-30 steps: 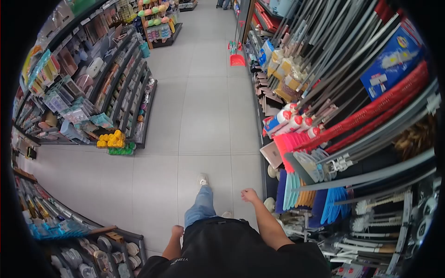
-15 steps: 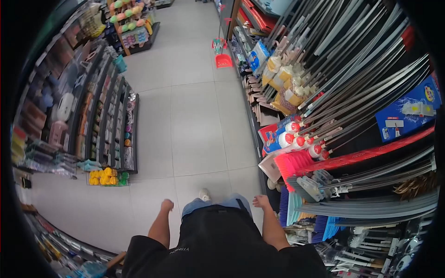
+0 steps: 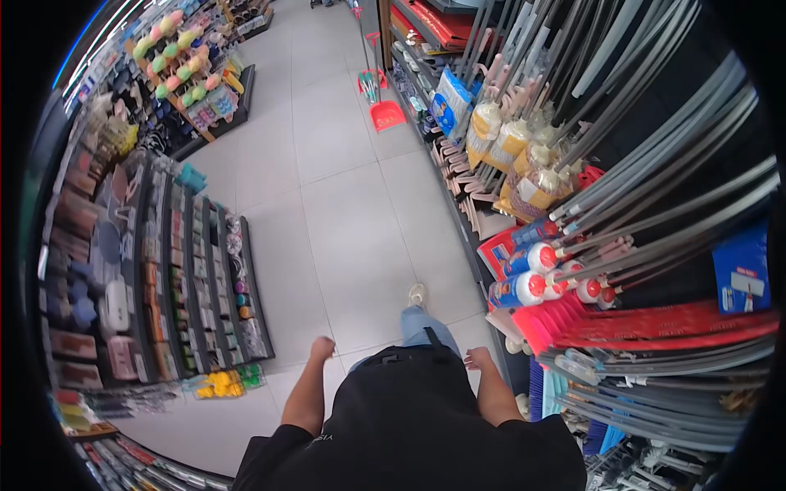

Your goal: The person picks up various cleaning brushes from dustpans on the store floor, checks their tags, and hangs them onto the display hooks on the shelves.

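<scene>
Shoe (image 3: 417, 295) swung forward; left hand (image 3: 323, 348) curled, right hand (image 3: 477, 358) part-open near jeans (image 3: 427, 326)

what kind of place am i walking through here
Most likely a household-goods shop: a dense row of long-handled mops and brooms on the right, tiered shelves of small goods on the left, and a red dustpan by the aisle.
</scene>
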A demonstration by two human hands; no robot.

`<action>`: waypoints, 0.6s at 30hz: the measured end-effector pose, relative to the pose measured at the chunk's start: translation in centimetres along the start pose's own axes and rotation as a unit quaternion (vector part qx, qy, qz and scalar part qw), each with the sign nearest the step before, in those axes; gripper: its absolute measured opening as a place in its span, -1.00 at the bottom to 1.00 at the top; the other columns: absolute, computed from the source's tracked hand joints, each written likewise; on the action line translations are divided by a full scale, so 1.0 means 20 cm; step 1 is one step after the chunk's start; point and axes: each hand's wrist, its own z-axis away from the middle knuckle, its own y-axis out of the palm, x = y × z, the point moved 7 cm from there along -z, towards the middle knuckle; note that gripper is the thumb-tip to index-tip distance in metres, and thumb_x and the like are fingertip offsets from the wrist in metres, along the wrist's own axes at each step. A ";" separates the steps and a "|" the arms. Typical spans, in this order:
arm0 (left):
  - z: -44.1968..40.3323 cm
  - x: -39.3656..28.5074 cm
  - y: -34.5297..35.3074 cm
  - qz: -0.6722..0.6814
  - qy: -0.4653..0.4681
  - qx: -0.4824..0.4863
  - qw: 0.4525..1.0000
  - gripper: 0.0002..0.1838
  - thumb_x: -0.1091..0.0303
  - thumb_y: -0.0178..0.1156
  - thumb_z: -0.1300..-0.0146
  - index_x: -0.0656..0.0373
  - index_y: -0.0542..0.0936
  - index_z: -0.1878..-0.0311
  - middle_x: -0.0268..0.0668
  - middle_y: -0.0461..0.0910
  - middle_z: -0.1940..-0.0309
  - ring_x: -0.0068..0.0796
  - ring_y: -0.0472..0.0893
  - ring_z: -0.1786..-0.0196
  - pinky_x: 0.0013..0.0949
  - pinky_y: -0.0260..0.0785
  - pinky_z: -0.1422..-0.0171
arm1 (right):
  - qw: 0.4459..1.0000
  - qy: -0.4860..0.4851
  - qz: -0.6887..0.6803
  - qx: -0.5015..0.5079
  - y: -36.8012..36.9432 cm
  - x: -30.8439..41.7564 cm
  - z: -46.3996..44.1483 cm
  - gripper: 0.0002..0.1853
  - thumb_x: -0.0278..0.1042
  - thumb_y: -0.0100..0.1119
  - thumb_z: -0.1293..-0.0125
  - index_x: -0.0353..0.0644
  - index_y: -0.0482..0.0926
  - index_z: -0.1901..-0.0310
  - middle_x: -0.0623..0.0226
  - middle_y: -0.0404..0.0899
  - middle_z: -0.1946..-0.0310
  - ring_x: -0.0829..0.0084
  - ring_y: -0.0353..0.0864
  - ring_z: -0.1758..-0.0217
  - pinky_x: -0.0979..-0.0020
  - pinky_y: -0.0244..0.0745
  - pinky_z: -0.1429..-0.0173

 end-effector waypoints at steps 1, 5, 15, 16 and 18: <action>-0.05 0.07 0.04 0.017 -0.032 0.032 0.999 -0.72 0.26 0.02 -0.07 0.23 0.64 0.47 -0.16 0.65 0.59 -0.27 0.69 0.49 -0.27 0.55 0.20 | 1.000 -0.010 0.009 0.010 0.02 0.17 -0.02 -0.72 -0.28 0.03 -0.26 -0.34 0.54 0.16 0.08 0.66 0.33 0.21 0.68 0.46 0.22 0.61 0.41; 0.05 -0.10 -0.13 0.130 -0.177 0.056 0.974 -0.76 0.38 0.04 -0.09 0.32 0.65 0.35 -0.14 0.68 0.46 -0.30 0.69 0.53 -0.34 0.49 0.55 | 0.994 -0.079 0.060 0.053 0.02 0.85 -0.23 -0.68 -0.23 0.05 -0.25 -0.31 0.55 0.09 0.07 0.64 0.28 0.19 0.68 0.41 0.19 0.61 0.38; -0.16 -0.30 -0.23 0.139 -0.204 -0.008 0.969 -0.72 0.35 0.01 -0.13 0.30 0.65 0.29 -0.04 0.66 0.43 -0.17 0.69 0.37 -0.19 0.53 0.31 | 0.963 -0.243 0.105 0.059 0.13 2.34 -0.29 -0.73 -0.22 0.06 -0.28 -0.29 0.56 0.22 0.18 0.63 0.43 0.37 0.66 0.50 0.40 0.57 0.47; -0.24 -0.21 -0.14 0.118 -0.186 -0.020 0.975 -0.71 0.34 0.01 -0.14 0.31 0.65 0.27 0.01 0.66 0.39 -0.11 0.69 0.29 -0.13 0.52 0.24 | 0.962 -0.243 0.107 0.066 0.15 2.38 -0.33 -0.72 -0.21 0.06 -0.28 -0.29 0.56 0.21 0.18 0.63 0.43 0.37 0.66 0.50 0.39 0.58 0.47; -0.38 -0.24 -0.13 0.088 -0.174 0.021 0.981 -0.68 0.31 0.01 -0.17 0.36 0.63 0.22 0.16 0.62 0.23 0.08 0.61 0.05 0.05 0.44 0.04 | 0.964 -0.230 0.114 0.072 0.19 2.45 -0.37 -0.71 -0.20 0.06 -0.29 -0.29 0.56 0.19 0.18 0.63 0.42 0.37 0.67 0.49 0.39 0.58 0.46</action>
